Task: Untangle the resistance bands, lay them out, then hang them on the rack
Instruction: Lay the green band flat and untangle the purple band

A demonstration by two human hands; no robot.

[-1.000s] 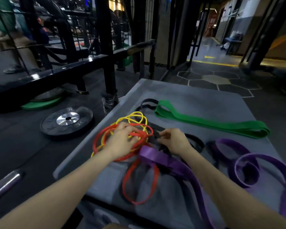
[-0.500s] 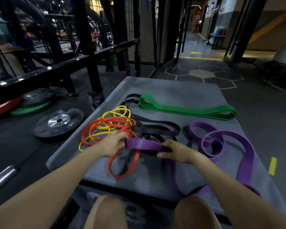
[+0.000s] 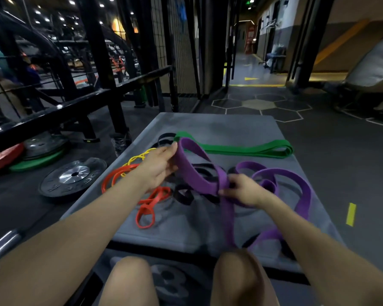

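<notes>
A wide purple band (image 3: 195, 171) is lifted off the grey mat (image 3: 219, 122). My left hand (image 3: 157, 166) pinches its upper loop, and my right hand (image 3: 243, 191) grips it lower down, where it twists. The rest of the purple band loops to the right and trails toward my knees. Under my hands lie a tangled black band (image 3: 184, 196), a red band (image 3: 150, 204) and a yellow band (image 3: 139, 157). A green band (image 3: 248, 149) lies straight across the far part of the mat.
Weight plates (image 3: 72, 176) lie on the floor left of the mat, beside a black steel rack (image 3: 97, 62). A barbell end (image 3: 2, 244) pokes in at lower left. People are at the far left and far right. My knees are at the mat's near edge.
Both hands have raised the purple band off the pile; my left hand moved up and away, stretching a loop. The view tilted up.
</notes>
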